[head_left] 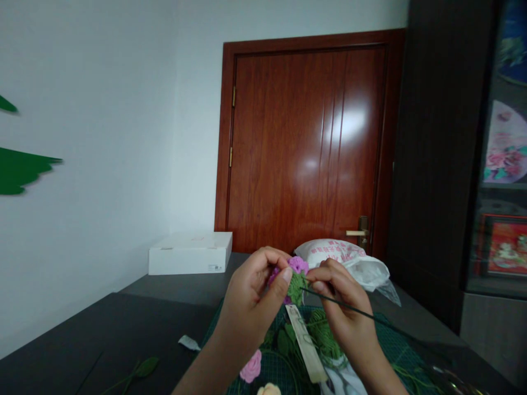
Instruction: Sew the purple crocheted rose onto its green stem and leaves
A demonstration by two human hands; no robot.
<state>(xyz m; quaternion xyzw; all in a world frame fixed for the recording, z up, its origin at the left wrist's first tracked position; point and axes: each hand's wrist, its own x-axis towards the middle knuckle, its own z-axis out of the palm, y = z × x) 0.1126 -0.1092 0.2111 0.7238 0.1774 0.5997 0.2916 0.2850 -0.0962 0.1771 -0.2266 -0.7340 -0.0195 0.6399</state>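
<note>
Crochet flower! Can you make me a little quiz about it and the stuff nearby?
1. What colour is the crochet flower between the left hand and the right hand?
2. True or false: the white box sits on the table.
3. What sticks out past the right hand?
A) a spoon
B) a dark stem
C) a pencil

Key: 1 purple; 2 true; 3 B
</note>
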